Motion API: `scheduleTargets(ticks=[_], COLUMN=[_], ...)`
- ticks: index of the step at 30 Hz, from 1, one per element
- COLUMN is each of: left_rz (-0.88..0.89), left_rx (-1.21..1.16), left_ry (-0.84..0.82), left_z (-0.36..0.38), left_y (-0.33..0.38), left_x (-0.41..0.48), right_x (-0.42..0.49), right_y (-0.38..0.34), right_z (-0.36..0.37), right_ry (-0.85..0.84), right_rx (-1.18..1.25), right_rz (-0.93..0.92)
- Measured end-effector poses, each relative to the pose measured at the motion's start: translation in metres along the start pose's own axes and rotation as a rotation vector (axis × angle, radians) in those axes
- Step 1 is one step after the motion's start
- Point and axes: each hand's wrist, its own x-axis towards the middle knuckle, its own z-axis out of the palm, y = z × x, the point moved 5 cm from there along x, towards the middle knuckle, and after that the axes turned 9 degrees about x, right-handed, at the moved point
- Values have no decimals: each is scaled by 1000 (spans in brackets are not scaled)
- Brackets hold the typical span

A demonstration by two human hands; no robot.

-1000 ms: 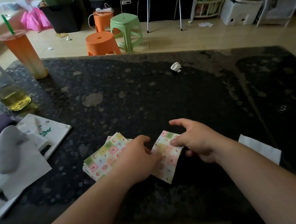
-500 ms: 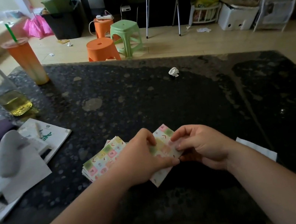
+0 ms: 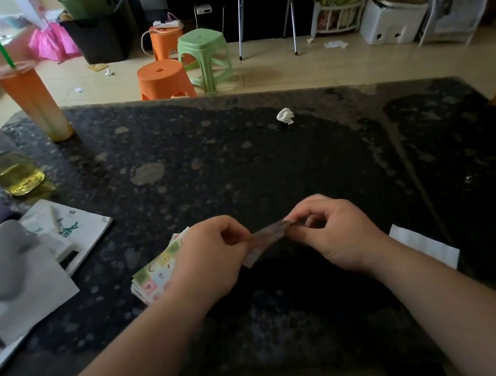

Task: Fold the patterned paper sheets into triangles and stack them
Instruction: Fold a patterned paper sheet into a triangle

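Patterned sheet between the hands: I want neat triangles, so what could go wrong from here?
The sheet is pinched by the left hand and right hand, not pressed flat on the table, so corners may misalign and crease crooked. The left hand hangs over the stack and might nudge it.

1. The patterned sheet [image 3: 265, 241], spread broad and face-up between the hands a second ago, is now turned nearly edge-on, a narrow blurred strip with its print hard to read.
2. The left hand [image 3: 209, 259], which half a second ago lay over the sheet's left side, now pinches that end with curled fingers.
3. The right hand [image 3: 339, 231] has drawn its outstretched thumb in, closing into a tight pinch on the opposite end.
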Motion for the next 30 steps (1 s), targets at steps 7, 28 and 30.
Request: scheduleTargets(ticks=[7, 28, 30], left_rz=[248, -34, -21], left_rx=[402, 359, 342], left_ry=[-125, -436, -412], left_z=[18, 37, 40], left_y=[10, -13, -14], left_x=[-1, 4, 3], right_x=[3, 8, 10], right_y=[14, 44, 44], right_z=[3, 24, 25], right_ry=[-174, -132, -115], right_rx=[-483, -387, -392], right_rz=[-143, 304, 321])
